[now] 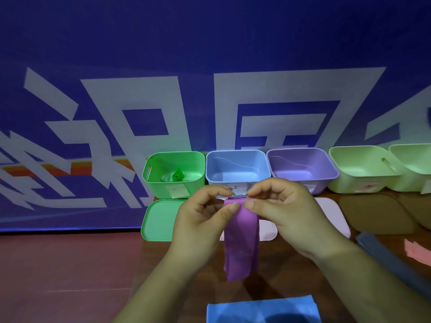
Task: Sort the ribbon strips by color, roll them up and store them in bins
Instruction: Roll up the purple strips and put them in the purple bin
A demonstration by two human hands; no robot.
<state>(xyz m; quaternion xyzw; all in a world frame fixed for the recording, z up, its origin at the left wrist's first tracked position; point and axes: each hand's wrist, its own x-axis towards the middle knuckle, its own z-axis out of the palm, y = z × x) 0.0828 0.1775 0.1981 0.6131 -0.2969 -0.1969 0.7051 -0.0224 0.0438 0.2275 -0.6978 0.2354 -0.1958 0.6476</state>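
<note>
Here, purple ribbon strip [241,238] hanging limp and slightly creased, top edge pinched by left hand [205,220] and right hand [282,213] close together, held above table [70,276], in front of blue bin [238,166] and purple bin [303,166].

Both hands are raised above the worktop [149,264] at frame centre. The left hand [205,220] and the right hand [284,213] pinch the top edge of a purple ribbon strip [241,238] between thumbs and fingers [234,207]; the strip hangs down toward 6 o'clock. At 12 o'clock from the hands stands a row of bins: a green bin [175,174] holding a rolled green ribbon [178,176], a blue bin [238,166], a purple bin [302,167], and two pale green bins [363,169]. A green lid [158,220] lies at 9 o'clock. Blue strips [261,310] lie at 6 o'clock; a dark grey strip [391,262] and pink strips [417,249] lie at 3 o'clock.
</note>
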